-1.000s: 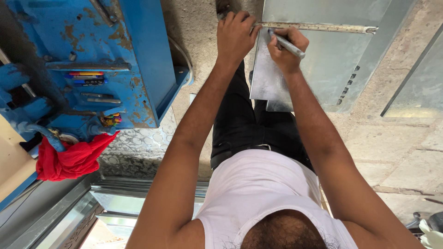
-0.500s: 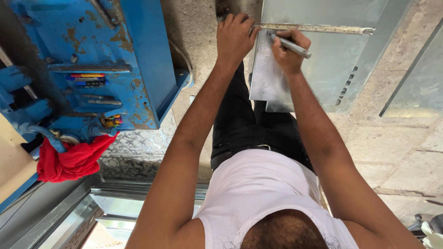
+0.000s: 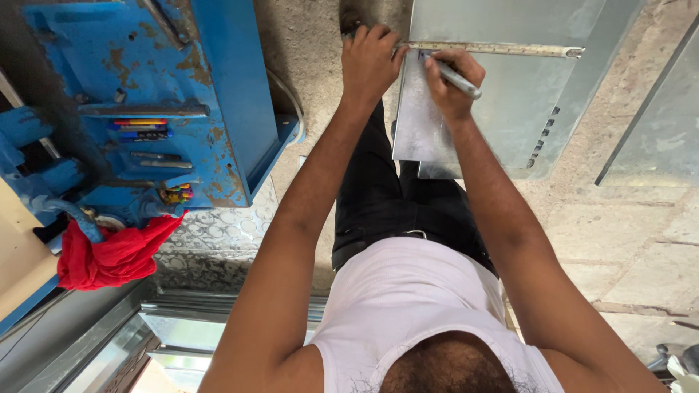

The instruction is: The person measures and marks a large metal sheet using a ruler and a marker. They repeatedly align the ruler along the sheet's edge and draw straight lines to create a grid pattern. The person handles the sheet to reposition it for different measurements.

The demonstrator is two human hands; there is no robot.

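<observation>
A grey sheet of metal (image 3: pixel 510 94) lies on the stone floor at the top of the head view. A metal ruler (image 3: pixel 502 49) lies across it, running left to right. My left hand (image 3: pixel 370 60) presses down on the ruler's left end at the sheet's edge. My right hand (image 3: pixel 453 86) grips a silver marker pen (image 3: pixel 459 78), its tip touching the sheet just below the ruler. My black trousers and white shirt fill the lower middle of the view.
A worn blue metal machine (image 3: pixel 145 102) stands at the left, with a red cloth (image 3: pixel 116 255) hanging off it. Another metal sheet (image 3: pixel 655 124) lies at the right. Shiny metal profiles (image 3: pixel 175 320) lie at the bottom left.
My right hand with the pen has shifted slightly along the ruler's lower edge. My left hand stays pressed on the ruler's end.
</observation>
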